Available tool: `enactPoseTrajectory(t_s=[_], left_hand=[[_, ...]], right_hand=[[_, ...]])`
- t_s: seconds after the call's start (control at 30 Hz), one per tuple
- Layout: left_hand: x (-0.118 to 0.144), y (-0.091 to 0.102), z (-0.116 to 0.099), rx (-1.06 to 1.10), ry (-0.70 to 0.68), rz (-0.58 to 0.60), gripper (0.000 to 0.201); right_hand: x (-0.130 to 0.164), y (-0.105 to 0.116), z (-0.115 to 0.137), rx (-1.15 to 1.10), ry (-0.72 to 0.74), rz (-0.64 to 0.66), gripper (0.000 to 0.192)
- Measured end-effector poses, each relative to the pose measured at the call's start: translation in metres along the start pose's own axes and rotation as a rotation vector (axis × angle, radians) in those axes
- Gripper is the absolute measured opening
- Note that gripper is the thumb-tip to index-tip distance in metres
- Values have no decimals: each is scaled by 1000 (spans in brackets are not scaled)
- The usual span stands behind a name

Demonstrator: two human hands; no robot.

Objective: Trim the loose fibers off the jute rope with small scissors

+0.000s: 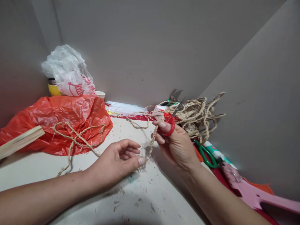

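My right hand (174, 140) is closed round red-handled scissors (172, 126), blades pointing up and away. Thumb and fingertips of the same hand also pinch a braided straw cord (152, 140), which hangs down over the white tabletop. My left hand (125, 156) is loosely curled beside the cord's lower end, thumb and fingers apart. Its thumb tip is close to that end; whether they touch I cannot tell. Behind the scissors lies a heap of twisted straw cord (199, 115). Another loose length of cord (79, 137) crosses a red plastic bag (70, 106) on the left.
Small scraps litter the white tabletop (133, 193). At the back are clear glue sticks (126, 107), a white plastic bag (67, 68) and a yellow container (53, 89). A wooden strip (21, 142) lies left. Green handles (207, 156) and a pink glue gun (255, 193) lie right.
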State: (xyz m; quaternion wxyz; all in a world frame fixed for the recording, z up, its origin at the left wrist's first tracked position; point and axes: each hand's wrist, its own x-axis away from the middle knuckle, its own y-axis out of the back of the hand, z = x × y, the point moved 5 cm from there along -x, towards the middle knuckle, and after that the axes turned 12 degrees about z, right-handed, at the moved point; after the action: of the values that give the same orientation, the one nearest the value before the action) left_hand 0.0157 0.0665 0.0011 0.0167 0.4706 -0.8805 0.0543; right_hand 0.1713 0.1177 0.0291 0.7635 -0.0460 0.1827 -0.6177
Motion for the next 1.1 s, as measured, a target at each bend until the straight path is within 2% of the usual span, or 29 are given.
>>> enactPoseTrajectory(t_s=[0.1,0.23,0.43,0.63,0.77,0.9,1.1], left_hand=[[-1,-5,3,45,-14,24,36],[-2,-16,14,247,74,130,38],[3,-27,15,249,95,237,28],[2,-24,15,319,119,233,31],[0,-24,18,390,145,290,26],[2,-26,24,433,223,372,20],[4,-22,18,467,244,379,21]], right_hand=[[7,-9,-8,-10,-42,35,15],[14,-18,-13,-42,-92,100,16],[11,-15,-7,-59,-103,38,18],[4,-6,-7,-70,-84,-84,22],[9,-10,-14,-228,-179,-115,22],[18,-20,-17,-419,-297,-110,21],[11,-16,-12,-389,-230,-71,18]])
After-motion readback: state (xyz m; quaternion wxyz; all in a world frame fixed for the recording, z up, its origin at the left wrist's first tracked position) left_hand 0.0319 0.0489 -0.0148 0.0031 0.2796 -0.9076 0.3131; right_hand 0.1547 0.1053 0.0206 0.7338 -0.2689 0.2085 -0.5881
